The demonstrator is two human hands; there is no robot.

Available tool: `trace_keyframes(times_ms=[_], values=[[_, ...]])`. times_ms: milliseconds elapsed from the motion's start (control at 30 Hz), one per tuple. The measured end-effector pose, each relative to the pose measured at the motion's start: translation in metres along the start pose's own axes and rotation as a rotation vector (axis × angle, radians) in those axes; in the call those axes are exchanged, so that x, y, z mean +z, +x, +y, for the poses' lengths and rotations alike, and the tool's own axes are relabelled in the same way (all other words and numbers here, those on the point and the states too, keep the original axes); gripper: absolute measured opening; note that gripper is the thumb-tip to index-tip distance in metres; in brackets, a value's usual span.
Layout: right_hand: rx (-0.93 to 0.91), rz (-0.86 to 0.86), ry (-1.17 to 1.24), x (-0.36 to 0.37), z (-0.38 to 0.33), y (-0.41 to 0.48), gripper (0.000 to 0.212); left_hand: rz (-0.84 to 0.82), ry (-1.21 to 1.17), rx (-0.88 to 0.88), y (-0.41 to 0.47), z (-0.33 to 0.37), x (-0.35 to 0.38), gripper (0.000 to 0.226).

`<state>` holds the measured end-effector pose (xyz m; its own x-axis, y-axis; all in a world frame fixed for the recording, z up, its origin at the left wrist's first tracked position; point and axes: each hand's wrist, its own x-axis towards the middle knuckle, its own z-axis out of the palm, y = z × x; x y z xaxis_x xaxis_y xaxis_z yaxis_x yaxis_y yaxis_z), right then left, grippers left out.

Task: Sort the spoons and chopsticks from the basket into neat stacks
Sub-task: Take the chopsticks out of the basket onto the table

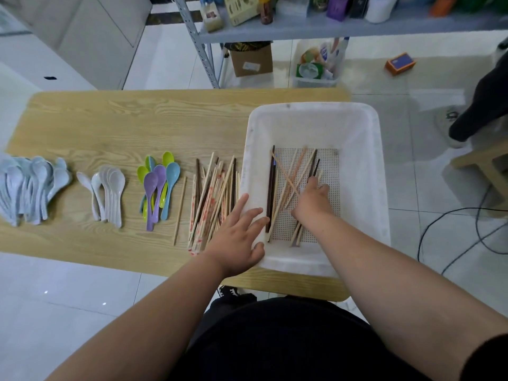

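- You will find no text here that can be read letter for letter.
- The chopsticks (211, 199) piled on the table (110, 119) carry red print along their shafts, too small to make out.
- The cardboard box (258, 55) under the shelf (302, 31) bears a white label (250, 66), which is blurred.
- The pale green box (242, 8) and the purple box (338, 6) on the shelf show printing you cannot read.
- The orange box (400, 63) on the floor (384, 86) has a blue face, and its marks are illegible.
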<state>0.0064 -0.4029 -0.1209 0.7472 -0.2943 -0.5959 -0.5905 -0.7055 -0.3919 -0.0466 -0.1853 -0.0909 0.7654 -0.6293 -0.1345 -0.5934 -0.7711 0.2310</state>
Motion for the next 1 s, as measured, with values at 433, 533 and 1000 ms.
trace_keyframes(times_ms=[433,533,1000], values=[[0.213,0.107,0.21,-0.005,-0.002,0.002,0.082,-0.182,-0.024,0.001,0.0,-0.003,-0.01,0.066],[0.231,0.131,0.297,-0.01,-0.001,-0.001,0.056,-0.193,-0.023,0.038,0.001,-0.007,-0.01,0.067],[0.18,0.231,0.562,-0.03,-0.015,-0.036,0.016,-0.085,-0.214,0.009,-0.012,-0.075,-0.026,0.067]])
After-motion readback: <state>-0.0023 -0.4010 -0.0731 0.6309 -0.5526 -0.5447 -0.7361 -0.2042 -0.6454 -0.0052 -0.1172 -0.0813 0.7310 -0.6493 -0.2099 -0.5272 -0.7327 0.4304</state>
